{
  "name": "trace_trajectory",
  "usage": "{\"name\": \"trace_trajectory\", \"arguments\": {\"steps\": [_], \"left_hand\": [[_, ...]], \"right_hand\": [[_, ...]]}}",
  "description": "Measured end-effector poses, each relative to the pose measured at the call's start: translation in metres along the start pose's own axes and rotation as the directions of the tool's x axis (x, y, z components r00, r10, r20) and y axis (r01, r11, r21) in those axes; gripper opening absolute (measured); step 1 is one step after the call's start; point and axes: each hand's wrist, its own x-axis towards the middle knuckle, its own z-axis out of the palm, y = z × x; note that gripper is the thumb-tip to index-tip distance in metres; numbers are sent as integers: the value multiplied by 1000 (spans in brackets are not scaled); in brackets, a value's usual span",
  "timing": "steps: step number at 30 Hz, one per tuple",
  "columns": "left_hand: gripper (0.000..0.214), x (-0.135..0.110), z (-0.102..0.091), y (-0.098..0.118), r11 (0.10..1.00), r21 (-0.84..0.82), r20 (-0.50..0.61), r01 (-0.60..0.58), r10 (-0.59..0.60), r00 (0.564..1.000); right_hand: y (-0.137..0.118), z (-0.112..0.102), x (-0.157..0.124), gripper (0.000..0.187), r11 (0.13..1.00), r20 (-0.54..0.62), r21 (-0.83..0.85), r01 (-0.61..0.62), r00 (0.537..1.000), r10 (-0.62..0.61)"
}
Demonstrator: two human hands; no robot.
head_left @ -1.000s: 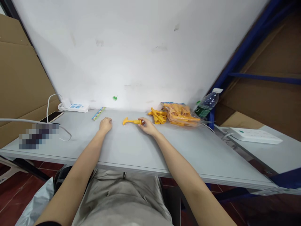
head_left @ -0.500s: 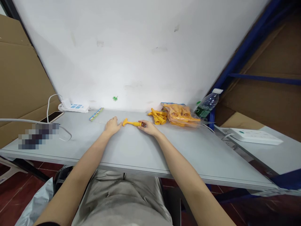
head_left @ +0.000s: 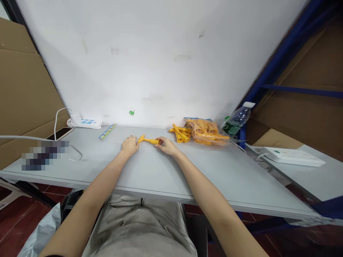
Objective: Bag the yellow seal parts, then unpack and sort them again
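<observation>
A yellow plastic part (head_left: 148, 140), a ribbed stem with a flared end, lies on the grey table (head_left: 160, 171) near the wall. My right hand (head_left: 165, 145) pinches its right end with closed fingers. My left hand (head_left: 130, 144) rests on the table at the flared left end, fingers curled, touching or almost touching it. Just to the right lie several loose yellow parts (head_left: 181, 133) of the same kind.
A clear bag of orange-yellow parts (head_left: 207, 132) and a water bottle (head_left: 237, 120) sit at the back right. A white power strip (head_left: 85, 123), a phone (head_left: 59, 133), a cable and a colourful strip (head_left: 107, 131) lie at the left. Another power strip (head_left: 292, 156) is on the right-hand table.
My left hand has slid right along the table up to the flared end of the yellow part. My right hand has kept hold of the other end, shifting slightly left.
</observation>
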Motion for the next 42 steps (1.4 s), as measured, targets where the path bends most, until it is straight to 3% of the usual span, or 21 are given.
{"name": "trace_trajectory", "arguments": {"steps": [10, 16, 19, 23, 26, 28, 32, 37, 42], "left_hand": [[25, -6, 1, 11, 972, -26, -91, -232, 229, 969], [20, -7, 5, 13, 941, -104, -171, -322, 302, 938], [22, -2, 3, 3, 950, -201, -213, -237, 194, 958], [31, 9, -4, -27, 963, -268, -275, 36, -112, 955], [40, 13, -6, -51, 927, -261, -233, 269, -331, 914], [42, 15, -5, -62, 894, -263, -147, 362, -408, 901], [40, 20, -1, -66, 880, -284, 0, 380, -396, 918], [37, 24, 4, -57, 900, -342, -6, 270, -289, 957], [34, 22, 6, -50, 915, -373, -33, 155, -181, 983]], "right_hand": [[-14, 7, 6, 33, 985, -31, 157, 77, 997, -73], [-23, 20, 22, 38, 985, 42, 168, -36, 999, 29], [-26, 27, 29, 41, 980, 80, 165, -109, 992, 97], [-29, 32, 27, 39, 979, 95, 138, -150, 986, 137], [-29, 33, 22, 37, 990, 61, 103, -98, 994, 93], [-29, 32, 19, 36, 997, 32, 66, -32, 999, 30], [-30, 30, 15, 34, 998, 27, 13, 67, 997, -67], [-33, 26, 11, 29, 990, 54, 23, 138, 989, -139], [-30, 25, 10, 37, 992, -4, 121, 38, 999, -38]]}}
